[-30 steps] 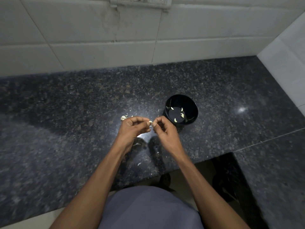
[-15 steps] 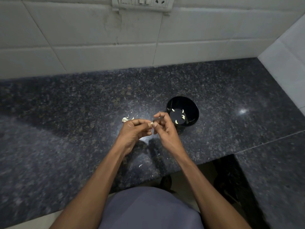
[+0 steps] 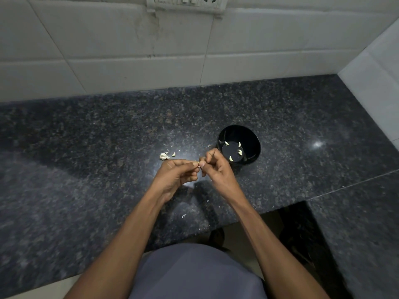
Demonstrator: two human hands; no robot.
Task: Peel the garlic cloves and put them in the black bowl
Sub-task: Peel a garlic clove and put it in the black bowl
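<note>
Left hand (image 3: 176, 176), right hand (image 3: 216, 169) both pinch tiny garlic clove (image 3: 199, 164); black bowl (image 3: 251, 134) just beyond grip. Clove light, firm, papery-skinned; best held by ends.

Arms: we see both of ours bare from the frame's bottom edge up to the wrists, no sleeves showing.
Hands: our left hand (image 3: 176, 176) and right hand (image 3: 217, 170) carry no rings, watch or gloves.
Clothing: we wear a plain grey-blue garment (image 3: 194, 275).

Black bowl (image 3: 252, 138), pale cloves (image 3: 239, 151), dark speckled granite counter (image 3: 86, 158), white tiles (image 3: 108, 39).
</note>
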